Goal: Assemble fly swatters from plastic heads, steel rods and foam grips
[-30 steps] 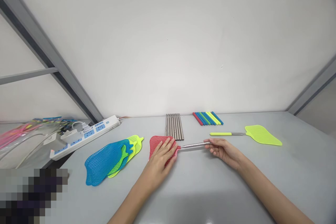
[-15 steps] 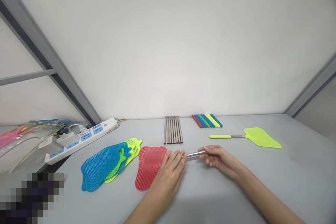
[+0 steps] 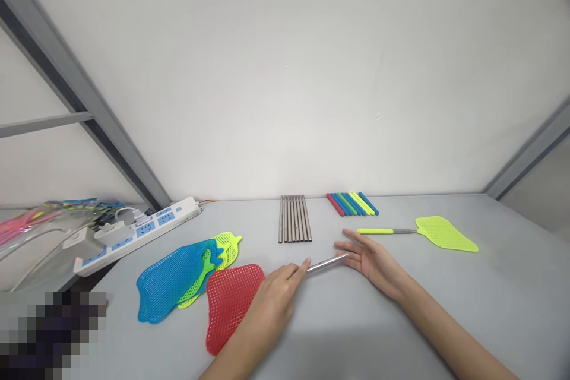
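My left hand (image 3: pixel 279 295) is closed around the place where a red fly swatter head (image 3: pixel 234 300) meets a metal rod (image 3: pixel 327 263); that joint is hidden under the fingers. The rod sticks out to the right, tilted slightly up. At its free end is my right hand (image 3: pixel 371 261), open with the fingers spread; whether it touches the rod tip I cannot tell. Behind the hands lies a row of several metal rods (image 3: pixel 294 219). Several coloured handle sleeves (image 3: pixel 352 204) in red, blue, green and yellow lie to the right of them.
A yellow fly swatter (image 3: pixel 445 234) with its handle on lies at the right. Overlapping blue (image 3: pixel 171 282), green and yellow swatter heads lie at the left. Behind them a white power strip (image 3: pixel 138 234) with plugs runs along the table's left edge, beside plastic-wrapped items (image 3: pixel 31 228).
My right hand has let go of the rod and spread its fingers. My left hand now grips the joint, and the red swatter head has moved left and nearer to me, turning a little.
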`<control>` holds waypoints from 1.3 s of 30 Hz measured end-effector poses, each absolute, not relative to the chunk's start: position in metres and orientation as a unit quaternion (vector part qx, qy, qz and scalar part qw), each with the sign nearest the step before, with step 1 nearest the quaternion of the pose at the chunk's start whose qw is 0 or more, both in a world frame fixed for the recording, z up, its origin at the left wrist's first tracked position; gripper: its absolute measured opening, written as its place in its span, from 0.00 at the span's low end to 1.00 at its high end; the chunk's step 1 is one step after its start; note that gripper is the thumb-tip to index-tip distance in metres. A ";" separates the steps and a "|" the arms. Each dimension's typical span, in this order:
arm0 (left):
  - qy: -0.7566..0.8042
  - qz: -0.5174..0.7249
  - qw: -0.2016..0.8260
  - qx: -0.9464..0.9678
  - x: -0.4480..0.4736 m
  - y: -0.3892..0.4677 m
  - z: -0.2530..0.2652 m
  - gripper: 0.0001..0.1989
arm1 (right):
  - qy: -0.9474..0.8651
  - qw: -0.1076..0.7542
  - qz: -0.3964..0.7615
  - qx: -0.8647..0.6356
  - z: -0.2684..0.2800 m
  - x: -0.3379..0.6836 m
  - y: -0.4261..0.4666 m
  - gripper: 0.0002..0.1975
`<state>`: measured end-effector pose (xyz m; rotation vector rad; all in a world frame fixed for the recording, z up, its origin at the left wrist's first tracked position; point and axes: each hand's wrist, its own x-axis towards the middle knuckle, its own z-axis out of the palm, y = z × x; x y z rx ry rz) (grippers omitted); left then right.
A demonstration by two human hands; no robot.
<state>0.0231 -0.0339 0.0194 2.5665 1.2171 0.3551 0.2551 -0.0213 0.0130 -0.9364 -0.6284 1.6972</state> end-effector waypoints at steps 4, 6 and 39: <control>0.424 0.119 0.139 0.887 0.021 -0.033 0.021 0.32 | -0.233 0.544 0.714 -0.374 0.012 0.253 -0.013 0.26; 0.424 0.120 0.141 0.887 0.021 -0.034 0.023 0.32 | -0.226 0.543 0.718 -0.372 0.011 0.251 -0.007 0.25; 0.425 0.121 0.198 0.875 0.021 -0.035 0.020 0.27 | -0.176 0.567 0.738 -0.320 0.001 0.242 0.040 0.14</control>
